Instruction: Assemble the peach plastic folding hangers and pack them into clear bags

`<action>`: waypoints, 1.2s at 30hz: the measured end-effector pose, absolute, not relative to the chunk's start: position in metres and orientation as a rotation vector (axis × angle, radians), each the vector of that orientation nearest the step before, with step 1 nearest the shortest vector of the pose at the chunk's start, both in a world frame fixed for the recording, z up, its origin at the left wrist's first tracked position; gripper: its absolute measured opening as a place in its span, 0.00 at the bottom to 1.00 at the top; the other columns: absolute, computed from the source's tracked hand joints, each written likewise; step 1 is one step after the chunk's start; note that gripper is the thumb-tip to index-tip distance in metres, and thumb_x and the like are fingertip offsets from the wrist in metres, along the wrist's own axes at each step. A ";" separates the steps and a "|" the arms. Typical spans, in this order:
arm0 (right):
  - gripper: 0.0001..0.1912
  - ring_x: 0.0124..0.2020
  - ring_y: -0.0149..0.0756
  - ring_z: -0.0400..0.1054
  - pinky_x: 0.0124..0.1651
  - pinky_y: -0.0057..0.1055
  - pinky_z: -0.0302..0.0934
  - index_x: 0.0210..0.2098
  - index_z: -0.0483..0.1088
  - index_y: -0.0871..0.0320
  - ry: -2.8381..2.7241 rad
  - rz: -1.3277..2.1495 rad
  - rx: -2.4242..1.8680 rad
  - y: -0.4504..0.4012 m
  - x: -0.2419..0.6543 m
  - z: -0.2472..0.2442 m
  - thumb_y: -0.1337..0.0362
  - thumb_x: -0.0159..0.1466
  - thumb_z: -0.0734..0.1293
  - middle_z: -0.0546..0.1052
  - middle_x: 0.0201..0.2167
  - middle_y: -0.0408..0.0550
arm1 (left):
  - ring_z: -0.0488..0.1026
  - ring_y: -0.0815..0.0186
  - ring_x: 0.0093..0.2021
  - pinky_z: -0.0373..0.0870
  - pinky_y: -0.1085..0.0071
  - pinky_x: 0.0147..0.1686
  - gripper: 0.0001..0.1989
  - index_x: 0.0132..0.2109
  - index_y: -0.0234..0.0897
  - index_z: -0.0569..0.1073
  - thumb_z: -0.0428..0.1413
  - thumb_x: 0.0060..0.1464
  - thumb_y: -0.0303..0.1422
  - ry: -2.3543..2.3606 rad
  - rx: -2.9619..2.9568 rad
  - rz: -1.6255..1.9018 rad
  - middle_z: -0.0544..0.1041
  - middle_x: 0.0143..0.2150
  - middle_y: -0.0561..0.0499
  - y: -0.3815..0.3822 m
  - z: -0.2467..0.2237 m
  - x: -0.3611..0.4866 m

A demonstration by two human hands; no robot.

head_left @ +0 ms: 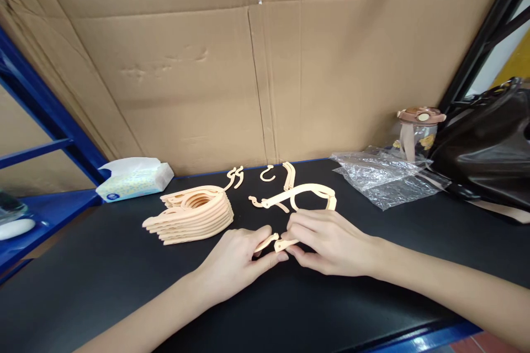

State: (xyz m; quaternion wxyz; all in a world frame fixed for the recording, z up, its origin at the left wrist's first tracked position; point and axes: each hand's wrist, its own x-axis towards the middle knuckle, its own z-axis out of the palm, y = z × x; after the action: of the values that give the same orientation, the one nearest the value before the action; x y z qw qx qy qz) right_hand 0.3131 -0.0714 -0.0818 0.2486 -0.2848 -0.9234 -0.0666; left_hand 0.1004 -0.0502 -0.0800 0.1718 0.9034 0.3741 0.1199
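My left hand [234, 258] is closed, pinching a small curved cream plastic hanger piece [266, 242] between thumb and fingers. My right hand [333, 244] grips another cream hanger piece [285, 245], whose end with a small hole points left. The two ends meet or nearly meet; whether they are joined I cannot tell. Just beyond my right hand lies a partly folded cream hanger [290, 194]. Left of it sits a neat stack of cream hanger parts [202, 220]. Fingers hide much of both held pieces.
Along the back of the black table [103, 287] lie loose hanger hooks [237, 177], a single hook [268, 175] and slim hanger arms [289, 176]. A tissue pack [134, 182] is at back left. Clear plastic bags [381, 176], a bottle [420, 132] and a dark bag [488, 143] stand right.
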 end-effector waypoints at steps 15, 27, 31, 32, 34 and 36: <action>0.11 0.29 0.31 0.59 0.31 0.27 0.55 0.34 0.66 0.61 -2.532 -0.151 -0.779 -0.071 0.313 -0.082 0.65 0.68 0.56 0.68 0.30 0.46 | 0.59 0.72 0.17 0.49 0.76 0.19 0.19 0.27 0.38 0.58 0.43 0.64 0.43 0.973 2.761 0.371 0.62 0.19 0.59 -0.052 -0.079 0.098; 0.10 0.29 0.31 0.58 0.31 0.27 0.55 0.34 0.65 0.61 -2.553 -0.087 -0.806 -0.074 0.313 -0.081 0.66 0.68 0.56 0.67 0.30 0.46 | 0.68 0.67 0.17 0.50 0.73 0.17 0.23 0.28 0.37 0.62 0.35 0.66 0.44 0.932 3.109 0.293 0.70 0.20 0.54 -0.049 -0.083 0.094; 0.08 0.30 0.31 0.59 0.32 0.28 0.55 0.34 0.65 0.60 -2.549 -0.043 -0.828 -0.075 0.312 -0.081 0.66 0.67 0.57 0.67 0.30 0.45 | 0.69 0.66 0.17 0.50 0.72 0.17 0.24 0.29 0.36 0.62 0.33 0.67 0.43 0.895 3.246 0.337 0.71 0.20 0.53 -0.047 -0.084 0.094; 0.08 0.30 0.31 0.59 0.32 0.27 0.55 0.35 0.65 0.60 -2.547 -0.022 -0.833 -0.075 0.312 -0.081 0.66 0.67 0.57 0.67 0.30 0.45 | 0.69 0.66 0.17 0.50 0.72 0.17 0.24 0.29 0.36 0.62 0.32 0.67 0.42 0.884 3.279 0.353 0.70 0.20 0.53 -0.047 -0.085 0.094; 0.06 0.30 0.30 0.60 0.32 0.27 0.55 0.35 0.65 0.59 -2.538 0.039 -0.850 -0.076 0.313 -0.080 0.67 0.66 0.58 0.67 0.30 0.44 | 0.69 0.67 0.16 0.50 0.72 0.17 0.24 0.29 0.36 0.62 0.32 0.67 0.42 0.859 3.336 0.371 0.69 0.19 0.54 -0.047 -0.086 0.094; 0.05 0.30 0.29 0.60 0.32 0.26 0.56 0.35 0.65 0.59 -2.524 0.113 -0.866 -0.076 0.313 -0.080 0.67 0.66 0.59 0.67 0.29 0.43 | 0.68 0.68 0.16 0.50 0.73 0.17 0.23 0.29 0.36 0.61 0.31 0.67 0.40 0.830 3.386 0.367 0.69 0.19 0.54 -0.047 -0.086 0.094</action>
State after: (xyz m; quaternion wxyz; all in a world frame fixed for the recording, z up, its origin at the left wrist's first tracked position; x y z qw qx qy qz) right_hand 0.3131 -0.0762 -0.0797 0.2334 -0.3152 -0.9189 0.0413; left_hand 0.0941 -0.0469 -0.0864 -0.1811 0.9500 0.2328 0.1029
